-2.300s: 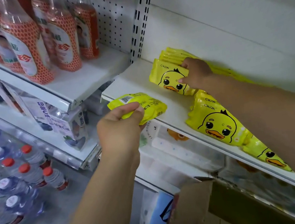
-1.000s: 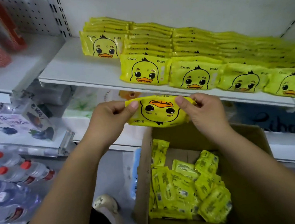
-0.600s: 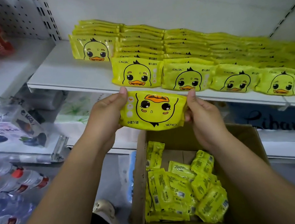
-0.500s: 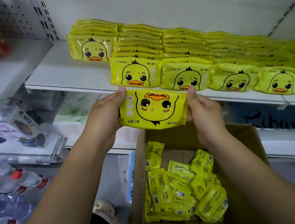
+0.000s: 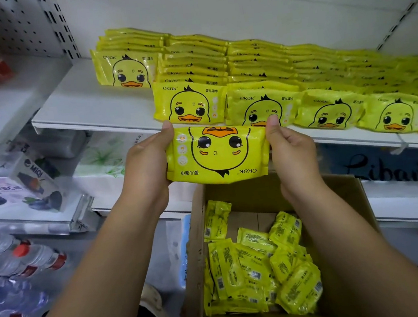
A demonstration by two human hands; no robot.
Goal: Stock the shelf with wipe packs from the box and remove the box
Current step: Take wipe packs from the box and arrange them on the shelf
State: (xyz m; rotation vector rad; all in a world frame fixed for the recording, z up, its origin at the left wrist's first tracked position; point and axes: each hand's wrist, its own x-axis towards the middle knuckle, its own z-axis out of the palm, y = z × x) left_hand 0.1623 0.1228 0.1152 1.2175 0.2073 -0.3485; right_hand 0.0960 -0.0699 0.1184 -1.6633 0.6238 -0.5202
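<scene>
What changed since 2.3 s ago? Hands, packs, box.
Right hand came off the shelved packs and now grips the right end of the held pack; left hand grips its left end. Pack tipped up, duck face toward camera, upside down, above the box. Shelved packs, box contents unchanged.

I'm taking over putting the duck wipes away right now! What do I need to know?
Both hands are busy: the left hand and right hand each grip an end of one wipe pack, duck upside down, in front of the shelf and above the box.
Done: rows of shelved packs fill most of the shelf; its left front is bare.
The box is open, with loose packs inside.
Left: turn this pack upright, shelve it, shelve the rest, take the box away.
</scene>
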